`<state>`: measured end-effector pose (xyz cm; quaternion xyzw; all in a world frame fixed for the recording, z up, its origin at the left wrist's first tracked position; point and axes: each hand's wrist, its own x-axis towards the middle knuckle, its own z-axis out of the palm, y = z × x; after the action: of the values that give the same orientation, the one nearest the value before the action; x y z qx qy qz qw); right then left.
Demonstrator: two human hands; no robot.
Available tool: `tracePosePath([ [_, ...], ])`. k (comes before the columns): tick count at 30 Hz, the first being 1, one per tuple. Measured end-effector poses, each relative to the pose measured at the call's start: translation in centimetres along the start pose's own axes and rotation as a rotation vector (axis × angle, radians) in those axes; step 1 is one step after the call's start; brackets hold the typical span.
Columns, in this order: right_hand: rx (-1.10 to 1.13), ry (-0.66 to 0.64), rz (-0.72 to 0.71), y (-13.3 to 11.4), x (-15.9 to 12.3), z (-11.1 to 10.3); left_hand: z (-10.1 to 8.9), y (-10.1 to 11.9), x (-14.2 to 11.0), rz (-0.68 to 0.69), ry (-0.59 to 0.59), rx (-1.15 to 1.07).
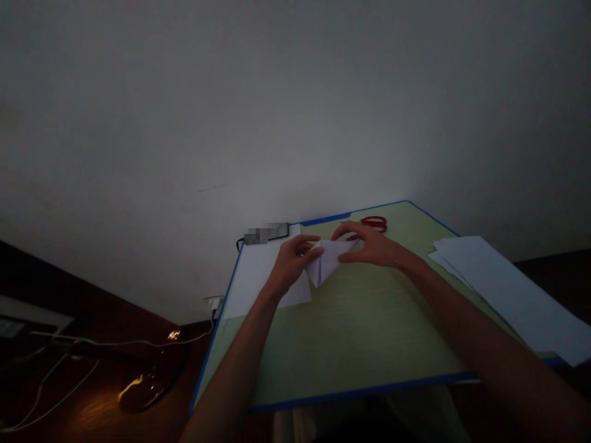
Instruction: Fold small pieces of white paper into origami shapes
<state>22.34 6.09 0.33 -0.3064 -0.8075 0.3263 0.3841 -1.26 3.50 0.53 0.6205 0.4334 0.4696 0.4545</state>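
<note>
A small folded piece of white paper (329,257), pointed at its lower end, is held between both hands above the table. My left hand (293,258) pinches its left side, with thumb and fingers closed on it. On the other side my right hand (369,245) grips the right part, thumb below and fingers above. Just behind the right hand lies a pair of scissors with red handles (375,224); its blades are mostly hidden by the fingers. A flat white sheet (258,277) lies on the table under and left of my left hand.
The pale green table (360,332) has a blue edge and stands against a grey wall. A phone-like dark object (278,231) rests at its back left corner. A stack of white paper (503,289) overhangs the right edge. A white plug (214,303) with cables is left.
</note>
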Motion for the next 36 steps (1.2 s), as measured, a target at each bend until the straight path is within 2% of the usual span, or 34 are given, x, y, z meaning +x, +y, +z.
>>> tracePosePath([
  [4,-0.082,0.038,-0.061,0.0,0.2,0.3,-0.2,-0.3,0.2,-0.005,0.050,-0.050],
  [10,-0.199,0.062,-0.148,-0.4,0.1,0.2,-0.6,-0.6,0.4,-0.006,0.184,0.018],
  [13,-0.333,0.013,-0.231,-0.6,-0.1,0.5,-0.9,-0.8,0.5,-0.003,0.243,0.051],
  [19,-0.543,-0.072,-0.295,-0.2,-0.3,1.4,-1.3,-1.0,0.5,-0.019,0.253,0.084],
  [26,-0.629,-0.067,-0.360,-0.1,-0.2,1.4,-2.0,-1.4,0.8,-0.053,0.326,0.099],
  [32,-0.650,-0.175,-0.398,-1.3,-0.2,2.3,-2.8,-1.9,1.1,-0.114,0.353,0.031],
  [36,-0.583,-0.205,-0.384,-1.6,-0.2,2.7,-2.7,-1.6,1.0,-0.132,0.354,0.016],
])
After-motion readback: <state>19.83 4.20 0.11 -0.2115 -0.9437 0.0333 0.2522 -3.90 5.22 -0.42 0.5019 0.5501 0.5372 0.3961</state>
